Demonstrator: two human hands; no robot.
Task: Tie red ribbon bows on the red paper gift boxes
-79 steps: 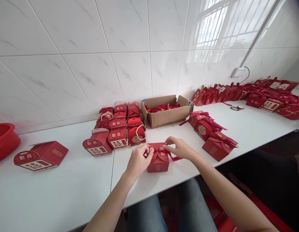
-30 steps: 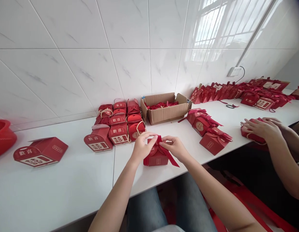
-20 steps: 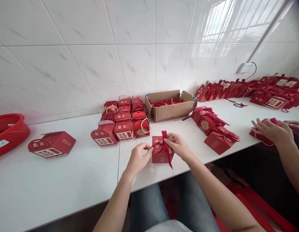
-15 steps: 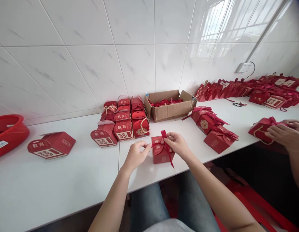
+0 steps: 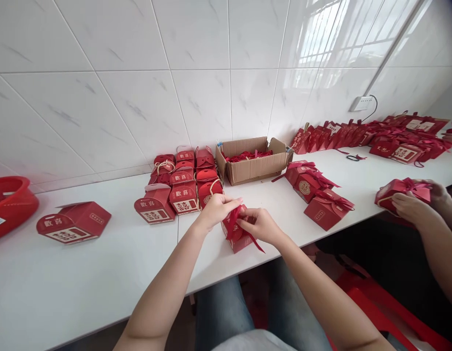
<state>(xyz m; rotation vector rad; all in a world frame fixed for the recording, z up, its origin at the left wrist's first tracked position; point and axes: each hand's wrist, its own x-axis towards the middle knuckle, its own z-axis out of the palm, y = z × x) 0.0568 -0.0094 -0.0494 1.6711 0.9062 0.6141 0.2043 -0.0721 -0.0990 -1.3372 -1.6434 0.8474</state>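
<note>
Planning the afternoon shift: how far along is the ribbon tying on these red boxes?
Done: two ribboned boxes lie to the right. In hand: left hand and right hand pinch the ribbon on a red box. Left, it seems: the cluster of unribboned boxes by the wall, with spare ribbons in the cardboard box.

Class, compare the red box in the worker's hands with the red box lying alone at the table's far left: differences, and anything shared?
The held box is tilted between the left hand and right hand; the lone box lies on its side, untouched. The held box has a red ribbon, pinched by both hands; the lone box shows none, only a white printed panel. Both are red card boxes.
</note>
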